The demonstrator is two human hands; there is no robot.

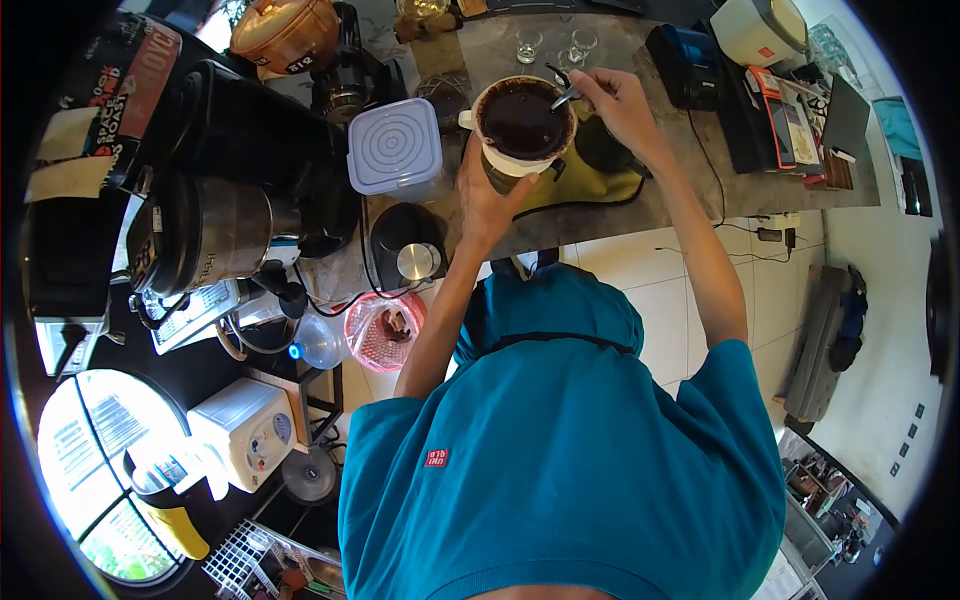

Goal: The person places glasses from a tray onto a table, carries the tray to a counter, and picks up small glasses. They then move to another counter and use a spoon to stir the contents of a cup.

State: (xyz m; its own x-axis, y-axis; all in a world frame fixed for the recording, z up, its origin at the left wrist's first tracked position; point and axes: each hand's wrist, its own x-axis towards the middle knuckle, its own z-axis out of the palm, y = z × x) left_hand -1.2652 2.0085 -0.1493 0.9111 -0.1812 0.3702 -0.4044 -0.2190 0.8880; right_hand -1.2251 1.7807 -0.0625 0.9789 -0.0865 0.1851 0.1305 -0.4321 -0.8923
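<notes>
Head view: a lidded container (395,147) stands on the table (690,155), near enough to the left hand (486,207) to be knocked by an outward swing. That hand curls around the cream vessel's (517,164) lower side; a slack hold could let it tip, spilling its dark contents (515,118). The right hand (612,102) pinches a spoon (567,97) over the vessel's right rim, where a brisk sweep might slop some onto the yellow-green cloth (597,188) just beside it.
</notes>
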